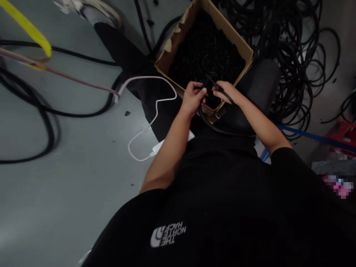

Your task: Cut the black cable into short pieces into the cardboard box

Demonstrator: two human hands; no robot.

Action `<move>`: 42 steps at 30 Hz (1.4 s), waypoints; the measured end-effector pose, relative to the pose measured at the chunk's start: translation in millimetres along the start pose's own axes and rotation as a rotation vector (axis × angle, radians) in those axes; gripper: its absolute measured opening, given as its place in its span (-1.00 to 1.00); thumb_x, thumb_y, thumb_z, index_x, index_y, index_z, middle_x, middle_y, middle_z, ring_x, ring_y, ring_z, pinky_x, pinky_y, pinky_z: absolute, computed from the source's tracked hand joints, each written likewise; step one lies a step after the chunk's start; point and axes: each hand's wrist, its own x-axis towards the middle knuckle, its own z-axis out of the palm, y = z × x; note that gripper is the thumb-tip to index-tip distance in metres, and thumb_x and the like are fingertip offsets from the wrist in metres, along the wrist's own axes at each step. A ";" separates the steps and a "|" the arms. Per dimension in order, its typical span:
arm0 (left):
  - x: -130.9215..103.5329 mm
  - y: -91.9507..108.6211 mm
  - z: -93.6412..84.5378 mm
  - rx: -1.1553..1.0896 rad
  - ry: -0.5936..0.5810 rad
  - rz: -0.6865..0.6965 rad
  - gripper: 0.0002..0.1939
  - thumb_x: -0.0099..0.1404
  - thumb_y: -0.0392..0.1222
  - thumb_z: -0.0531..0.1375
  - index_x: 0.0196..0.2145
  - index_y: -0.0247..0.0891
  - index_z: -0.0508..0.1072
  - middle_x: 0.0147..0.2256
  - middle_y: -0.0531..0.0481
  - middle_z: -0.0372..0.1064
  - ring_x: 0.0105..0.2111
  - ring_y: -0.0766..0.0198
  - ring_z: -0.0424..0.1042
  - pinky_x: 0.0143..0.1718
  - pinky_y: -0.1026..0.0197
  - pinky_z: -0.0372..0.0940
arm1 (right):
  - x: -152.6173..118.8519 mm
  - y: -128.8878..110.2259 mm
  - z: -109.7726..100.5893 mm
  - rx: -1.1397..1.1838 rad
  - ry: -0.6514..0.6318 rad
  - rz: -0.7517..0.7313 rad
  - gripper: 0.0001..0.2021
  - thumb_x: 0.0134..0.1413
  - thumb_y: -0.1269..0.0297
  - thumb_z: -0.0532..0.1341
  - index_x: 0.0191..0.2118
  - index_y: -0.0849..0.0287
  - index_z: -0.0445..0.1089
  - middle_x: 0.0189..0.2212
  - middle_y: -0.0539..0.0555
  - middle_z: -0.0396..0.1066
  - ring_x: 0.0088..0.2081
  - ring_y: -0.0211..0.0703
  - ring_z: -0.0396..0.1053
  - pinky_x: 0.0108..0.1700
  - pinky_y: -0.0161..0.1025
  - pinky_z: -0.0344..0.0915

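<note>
Over the near corner of a cardboard box [243, 46], my left hand [193, 97] pinches a black hose [213, 127] that loops down below it and runs right across my lap. Close beside it on the right, my right hand [224, 92] is closed around a dark tool [227, 96] with a thin pointed tip, which looks like scissors or a cutter. The tool's tip points up and left, toward the fingers of my left hand. Many small black pieces [205, 48] fill the box. Dark colours hide where the tool and hose meet.
Tangled black hose [294, 70] lies at the upper right. More black hose [50, 129] curves over the floor on the left. A white cable [157, 111] runs to a white device [158, 147] by my left arm. A blue strap [306, 135] and red object [345, 135] are at right.
</note>
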 end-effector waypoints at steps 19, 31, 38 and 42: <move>-11.9 30.0 -1.8 -0.076 -0.061 -0.114 -0.32 0.48 0.35 0.72 -0.11 -0.08 0.41 -0.44 0.19 0.24 -0.56 0.40 0.12 -0.48 0.32 -0.09 | 3.9 12.8 -4.8 -0.153 -0.004 -0.220 -0.54 0.67 -0.04 0.30 0.28 0.28 0.62 0.15 0.38 0.74 0.22 0.32 0.71 0.45 0.30 0.64; -17.3 62.8 -10.3 -0.300 -0.171 -0.386 -0.56 0.73 0.11 0.52 -0.17 -0.16 0.47 -0.49 0.25 0.15 -0.67 0.51 -0.06 -0.68 0.38 -0.15 | 13.8 37.6 -12.6 0.026 -0.176 -0.197 -0.52 0.64 -0.14 0.46 0.23 0.23 0.63 -0.24 0.02 0.60 -0.34 -0.11 0.59 -0.13 -0.12 0.69; -9.9 43.6 -3.2 -0.160 0.072 -0.249 -0.32 0.51 0.10 0.75 -0.18 -0.10 0.29 -0.40 0.18 0.43 -0.55 0.45 0.27 -0.55 0.40 0.09 | 23.4 53.0 -3.1 0.024 -0.160 -0.207 -0.47 0.69 -0.25 0.40 0.25 0.19 0.54 0.04 0.23 0.71 -0.04 0.05 0.70 0.18 0.06 0.74; -2.7 15.0 3.1 -0.063 0.070 -0.113 -0.16 0.31 0.33 0.84 -0.12 -0.09 0.33 -0.37 0.16 0.45 -0.50 0.39 0.36 -0.49 0.35 0.12 | 27.1 49.8 4.5 -0.054 -0.190 -0.238 -0.54 0.69 -0.21 0.38 0.14 0.16 0.52 0.05 0.25 0.72 0.08 0.11 0.67 0.28 0.08 0.67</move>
